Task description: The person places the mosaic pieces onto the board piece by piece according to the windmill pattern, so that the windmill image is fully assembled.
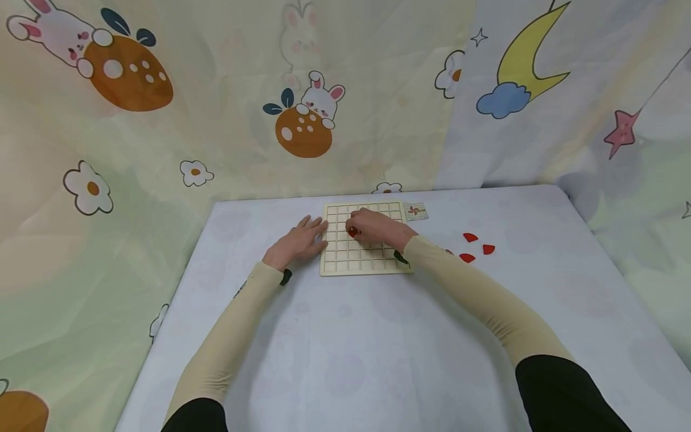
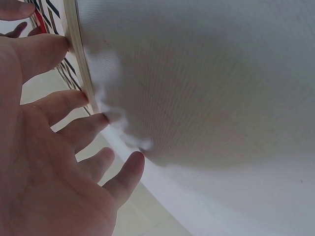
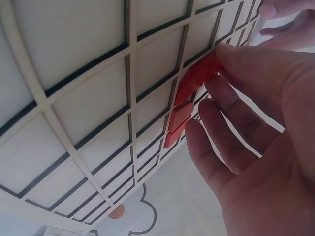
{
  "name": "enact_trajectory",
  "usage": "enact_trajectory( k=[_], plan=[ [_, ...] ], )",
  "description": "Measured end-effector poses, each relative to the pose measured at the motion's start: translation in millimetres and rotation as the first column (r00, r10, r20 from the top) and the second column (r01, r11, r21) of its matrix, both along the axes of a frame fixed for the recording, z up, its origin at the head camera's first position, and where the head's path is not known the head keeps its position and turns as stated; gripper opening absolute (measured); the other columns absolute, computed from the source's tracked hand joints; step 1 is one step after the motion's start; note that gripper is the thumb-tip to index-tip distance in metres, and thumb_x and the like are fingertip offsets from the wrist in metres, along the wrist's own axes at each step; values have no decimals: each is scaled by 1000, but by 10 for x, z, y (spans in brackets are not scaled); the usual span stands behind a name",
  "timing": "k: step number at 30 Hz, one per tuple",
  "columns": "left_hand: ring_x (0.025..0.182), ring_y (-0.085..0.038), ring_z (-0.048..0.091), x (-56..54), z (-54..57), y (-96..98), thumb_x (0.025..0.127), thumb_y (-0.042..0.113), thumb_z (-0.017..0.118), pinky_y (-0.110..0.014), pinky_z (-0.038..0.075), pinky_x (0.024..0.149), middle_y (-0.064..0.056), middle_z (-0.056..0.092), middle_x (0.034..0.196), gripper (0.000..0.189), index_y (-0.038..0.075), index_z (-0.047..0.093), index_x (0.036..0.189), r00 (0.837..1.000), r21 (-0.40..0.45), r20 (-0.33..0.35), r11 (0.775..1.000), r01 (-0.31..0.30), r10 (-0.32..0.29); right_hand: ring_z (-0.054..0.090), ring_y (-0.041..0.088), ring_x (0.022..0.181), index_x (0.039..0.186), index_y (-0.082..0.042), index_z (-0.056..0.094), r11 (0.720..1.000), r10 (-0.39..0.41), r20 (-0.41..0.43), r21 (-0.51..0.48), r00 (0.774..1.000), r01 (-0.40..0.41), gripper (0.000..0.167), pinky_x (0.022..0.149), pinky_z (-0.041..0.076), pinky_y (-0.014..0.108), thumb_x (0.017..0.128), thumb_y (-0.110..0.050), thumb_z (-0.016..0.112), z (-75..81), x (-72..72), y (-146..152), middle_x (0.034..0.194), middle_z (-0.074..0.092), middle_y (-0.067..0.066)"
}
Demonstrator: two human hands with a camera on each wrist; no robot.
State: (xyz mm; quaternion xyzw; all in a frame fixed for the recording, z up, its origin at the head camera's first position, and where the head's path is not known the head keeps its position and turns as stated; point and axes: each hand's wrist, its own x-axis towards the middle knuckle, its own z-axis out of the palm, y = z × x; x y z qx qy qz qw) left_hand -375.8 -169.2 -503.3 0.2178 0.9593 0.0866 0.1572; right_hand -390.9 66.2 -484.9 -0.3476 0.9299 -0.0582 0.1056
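A pale wooden grid board lies on the white table, its square cells divided by raised strips. My left hand touches the board's left edge, fingers straight and spread. Over the board's upper middle, my right hand pinches a flat red piece between thumb and index finger at the grid. In the right wrist view, other red pieces sit in cells beside it, partly covered by the fingers. From the head view, the right hand hides most of these pieces.
Several loose red pieces with curved edges lie on the table right of the board, one partly behind the right sleeve. A small picture card lies by the board's upper right corner. A patterned cloth hangs behind the table.
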Motion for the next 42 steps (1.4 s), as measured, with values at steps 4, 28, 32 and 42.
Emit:
enact_trajectory(
  k=[4,28,32,42],
  plan=[
    [157,-36,6,-5,12,0,106,40,46,-56,21,125,-12,19,168,65,14,24,161,1000,-4,-4,1000,-1,1,58,22,106,125,-12,70,1000,-12,-7,1,1000,12,28,97,52,37,98,-17,65,5,11,-3,117,66,6],
    [158,-34,3,-30,-36,10,106,43,44,-57,19,126,-9,16,169,66,17,21,162,999,-16,28,1000,-26,26,56,23,100,123,-10,66,998,1,-36,-66,999,-4,27,92,52,37,99,-20,62,5,126,79,115,63,7],
    [158,-34,3,-21,-25,20,106,44,44,-57,19,126,-9,16,169,66,18,21,162,999,-20,28,999,-28,29,56,23,101,123,-10,67,997,8,-47,-72,999,-11,26,93,52,37,99,-20,62,13,164,100,117,63,8],
    [158,-33,3,-16,-12,38,106,43,44,-55,18,126,-9,16,170,66,17,20,162,999,-32,20,999,-33,34,56,27,108,123,-8,66,998,42,-108,-50,993,-47,27,95,52,39,99,-20,64,53,289,233,122,61,11]
  ],
)
